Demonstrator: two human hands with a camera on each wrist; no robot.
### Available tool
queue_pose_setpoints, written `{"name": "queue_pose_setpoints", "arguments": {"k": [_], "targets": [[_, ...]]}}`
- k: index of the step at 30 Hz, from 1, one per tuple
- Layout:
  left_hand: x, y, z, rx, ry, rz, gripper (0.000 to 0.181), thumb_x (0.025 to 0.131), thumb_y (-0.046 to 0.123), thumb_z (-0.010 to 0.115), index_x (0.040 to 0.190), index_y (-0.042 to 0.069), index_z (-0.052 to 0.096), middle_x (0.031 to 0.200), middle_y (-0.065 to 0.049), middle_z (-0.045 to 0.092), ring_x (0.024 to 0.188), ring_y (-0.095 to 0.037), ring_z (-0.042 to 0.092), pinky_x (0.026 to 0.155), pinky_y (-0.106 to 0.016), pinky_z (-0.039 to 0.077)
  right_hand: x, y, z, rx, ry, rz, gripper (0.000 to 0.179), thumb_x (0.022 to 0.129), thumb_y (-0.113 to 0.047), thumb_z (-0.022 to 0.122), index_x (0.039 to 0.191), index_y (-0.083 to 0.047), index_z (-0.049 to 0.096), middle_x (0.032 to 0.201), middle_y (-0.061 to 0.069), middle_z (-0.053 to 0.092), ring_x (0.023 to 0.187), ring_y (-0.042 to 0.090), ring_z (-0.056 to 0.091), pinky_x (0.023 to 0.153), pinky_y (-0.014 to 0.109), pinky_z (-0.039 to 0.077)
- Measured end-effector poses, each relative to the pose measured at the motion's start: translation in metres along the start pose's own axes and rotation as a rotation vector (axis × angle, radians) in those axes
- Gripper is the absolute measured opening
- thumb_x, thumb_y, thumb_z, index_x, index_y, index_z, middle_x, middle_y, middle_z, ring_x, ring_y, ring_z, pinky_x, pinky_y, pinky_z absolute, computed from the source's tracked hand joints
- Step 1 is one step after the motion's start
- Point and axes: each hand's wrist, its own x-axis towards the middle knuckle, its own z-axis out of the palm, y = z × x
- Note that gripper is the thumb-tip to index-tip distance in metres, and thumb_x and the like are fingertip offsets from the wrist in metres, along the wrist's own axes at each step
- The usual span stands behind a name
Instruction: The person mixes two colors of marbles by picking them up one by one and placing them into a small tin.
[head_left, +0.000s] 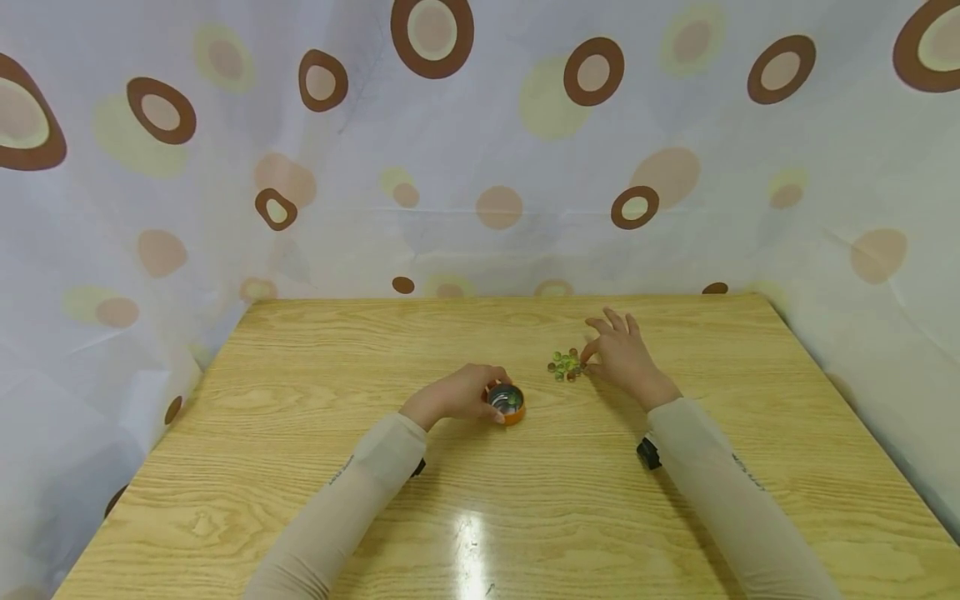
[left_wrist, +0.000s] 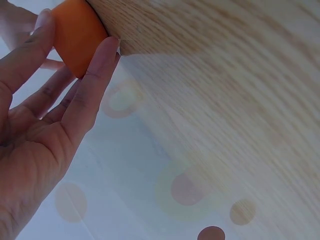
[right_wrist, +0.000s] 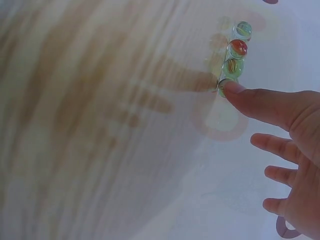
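Observation:
My left hand [head_left: 467, 392] grips a small round bowl [head_left: 514, 418], orange outside and shiny metal inside, with thumb and fingers around its side. Inside the bowl shows something small and green [head_left: 513, 399], like a marble. In the left wrist view only the bowl's orange outer wall [left_wrist: 80, 37] is visible between the fingers. To the right, a cluster of glass marbles [head_left: 559, 357] in green, yellow and reddish brown lies on the table. At its right edge my right hand [head_left: 622, 358] pinches a green marble [right_wrist: 222, 91] with thumb and index finger, the other fingers spread out.
The wooden table [head_left: 337, 342] has a glossy surface with a bright reflection near the front. Behind it and along both sides hangs a pale curtain [head_left: 450, 242] printed with brown and yellow circles. A dark wrist device [head_left: 649, 452] sits under the right sleeve.

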Motion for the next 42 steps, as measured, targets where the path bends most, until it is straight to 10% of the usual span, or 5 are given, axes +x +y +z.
{"name": "queue_pose_setpoints", "arguments": {"k": [42], "targets": [[0.001, -0.002, 0.000, 0.005, 0.000, 0.007, 0.049, 0.084, 0.017, 0.076, 0.126, 0.004, 0.056, 0.115, -0.014, 0.060, 0.095, -0.023, 0.061, 0.083, -0.032, 0.050, 0.000, -0.028, -0.023, 0.117, 0.084, -0.057, 0.013, 0.079, -0.016, 0.080, 0.090, -0.012, 0.078, 0.143, 0.021, 0.044, 0.138, 0.046, 0.021, 0.107, 0.067, 0.011]]}}
